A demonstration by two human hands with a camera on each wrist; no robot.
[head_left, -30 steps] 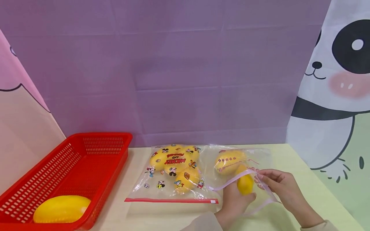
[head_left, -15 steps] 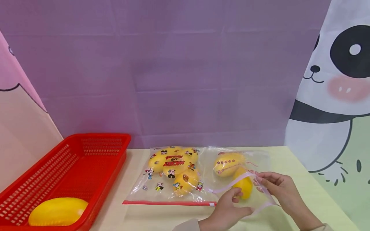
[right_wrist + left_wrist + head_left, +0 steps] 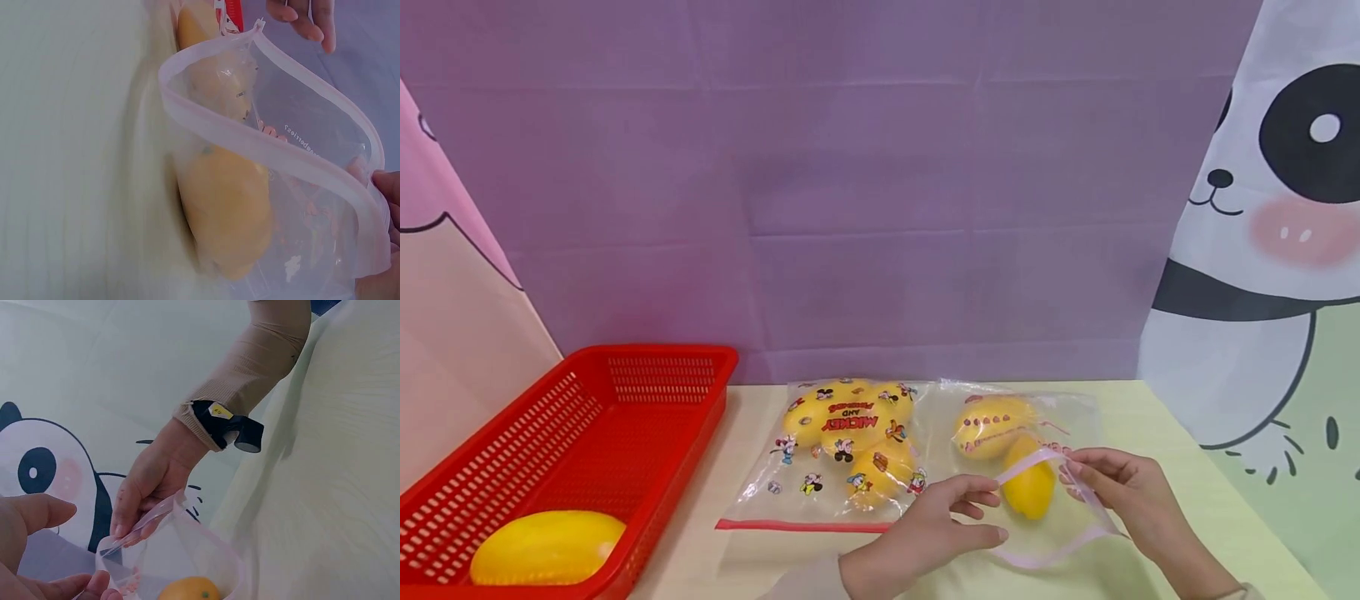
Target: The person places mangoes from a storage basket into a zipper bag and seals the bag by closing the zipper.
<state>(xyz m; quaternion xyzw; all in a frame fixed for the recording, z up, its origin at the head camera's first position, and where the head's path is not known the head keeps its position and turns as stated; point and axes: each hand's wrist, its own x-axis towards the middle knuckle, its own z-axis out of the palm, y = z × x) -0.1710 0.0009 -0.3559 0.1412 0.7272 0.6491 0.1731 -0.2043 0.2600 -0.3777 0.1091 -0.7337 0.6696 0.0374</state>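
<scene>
In the head view my right hand pinches the pink rim of a clear zip bag between thumb and fingers, and its mouth gapes open. Inside lies a yellow mango, its stem spot showing in the left wrist view. Behind it in the same bag is another yellow fruit. My left hand is by the left end of the mouth, thumb and fingers spread apart, holding nothing. In the right wrist view the mango rests behind the clear film, and the left fingers are apart from the rim.
A filled zip bag with a red slider strip and several yellow fruits lies left of the open one. Further left stands a red basket with a large yellow fruit. A purple cloth hangs behind the table.
My left hand has let go of the mango and drawn back leftward out of the bag's mouth. The mango stays inside. My right hand keeps pinching the rim.
</scene>
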